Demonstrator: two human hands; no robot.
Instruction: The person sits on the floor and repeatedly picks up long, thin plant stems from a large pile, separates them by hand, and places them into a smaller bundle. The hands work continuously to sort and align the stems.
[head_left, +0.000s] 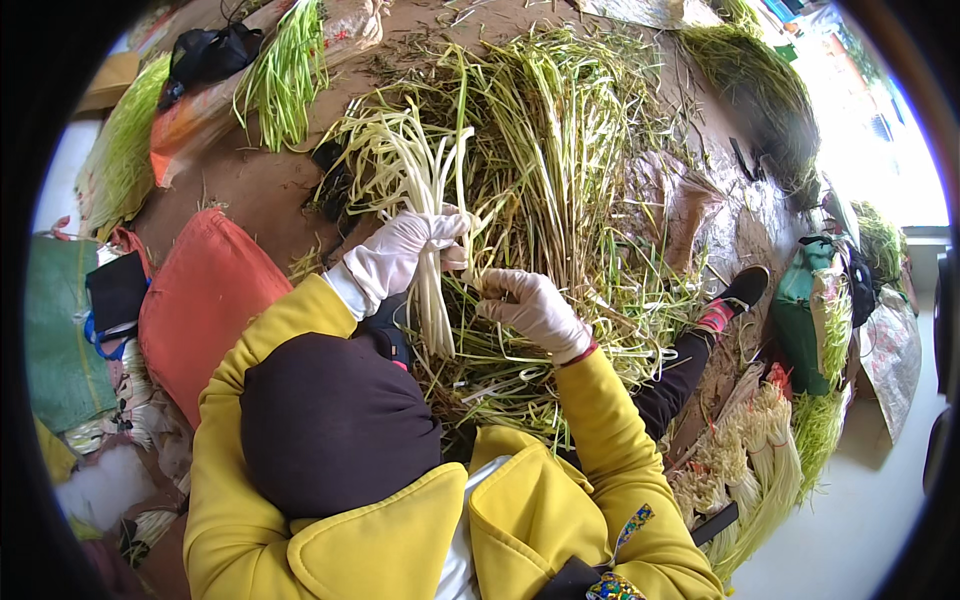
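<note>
My left hand (409, 244), in a whitish glove, is closed around a bunch of pale, leafy stalks (424, 172), with their white ends hanging below the fist. One stalk stands a little apart at the right of the bunch. My right hand (532, 307), gloved too, is just to the right with its fingers curled and pinching a thin leaf or stalk at the fingertips. Behind and under both hands lies a large heap of green and yellowed stalks (562, 165), with loose trimmings around my legs.
A red sack (206, 300) stands at my left, near a green sack (67, 330). Tied pale bundles (757, 442) lie at the lower right, below a green bag (802, 322). More green stalks (285, 82) rest at the upper left. My shoe (746, 289) is right of the heap.
</note>
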